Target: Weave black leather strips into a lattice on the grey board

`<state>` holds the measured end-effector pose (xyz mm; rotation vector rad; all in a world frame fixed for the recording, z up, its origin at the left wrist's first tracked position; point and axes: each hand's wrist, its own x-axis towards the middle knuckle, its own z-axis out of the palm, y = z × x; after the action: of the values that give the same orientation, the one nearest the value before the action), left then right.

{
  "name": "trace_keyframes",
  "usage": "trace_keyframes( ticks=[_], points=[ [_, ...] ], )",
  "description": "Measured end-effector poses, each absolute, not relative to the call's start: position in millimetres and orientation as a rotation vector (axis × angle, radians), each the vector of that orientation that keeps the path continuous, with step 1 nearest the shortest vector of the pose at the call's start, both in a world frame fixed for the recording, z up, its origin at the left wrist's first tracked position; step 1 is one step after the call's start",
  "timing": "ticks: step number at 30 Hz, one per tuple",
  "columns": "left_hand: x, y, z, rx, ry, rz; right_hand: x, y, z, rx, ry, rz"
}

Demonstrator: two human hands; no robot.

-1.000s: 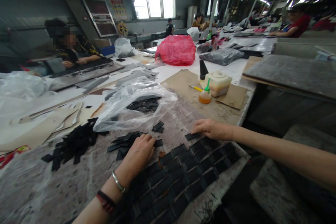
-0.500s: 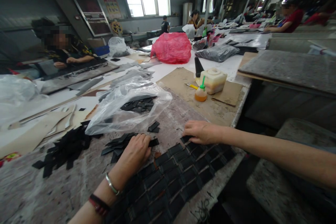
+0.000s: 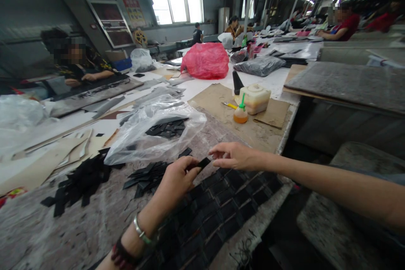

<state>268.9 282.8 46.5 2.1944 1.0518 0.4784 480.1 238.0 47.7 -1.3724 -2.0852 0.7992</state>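
Observation:
My left hand (image 3: 177,179) is raised a little off the board and pinches one small black rectangular piece (image 3: 203,163) by its end. My right hand (image 3: 232,156) hovers just right of that piece, fingers stretched toward it, not clearly touching it. Below both hands lies a grid of black pieces (image 3: 228,202) laid in overlapping rows on the grey speckled board (image 3: 79,228). A loose heap of black pieces (image 3: 147,175) sits left of my left hand, and a bigger pile (image 3: 79,181) lies farther left.
A clear plastic bag (image 3: 158,128) holding more black pieces lies beyond the hands. On cardboard to the right stand a small orange glue bottle (image 3: 241,114) and a pale tub (image 3: 255,98). A red bag (image 3: 205,60) sits farther back. Other people work at neighbouring tables. The table edge (image 3: 286,135) drops off at right.
My left hand lifted from the loose heap with one black piece and carried it right. My right hand rose off the laid rows and now reaches toward that piece.

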Motion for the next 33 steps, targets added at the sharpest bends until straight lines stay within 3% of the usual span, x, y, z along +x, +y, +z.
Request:
trace_keyframes(
  ticks=[4, 17, 33],
  points=[
    [298, 276, 47, 2.079, 0.972, 0.532, 481, 235, 59, -1.423, -1.878, 0.954],
    [311, 257, 16, 2.422, 0.851, 0.260, 543, 230, 18, -1.866, -1.968, 0.788],
    [312, 253, 17, 2.512, 0.859, 0.182, 540, 229, 33, -2.085, -2.482, 0.011]
  ],
)
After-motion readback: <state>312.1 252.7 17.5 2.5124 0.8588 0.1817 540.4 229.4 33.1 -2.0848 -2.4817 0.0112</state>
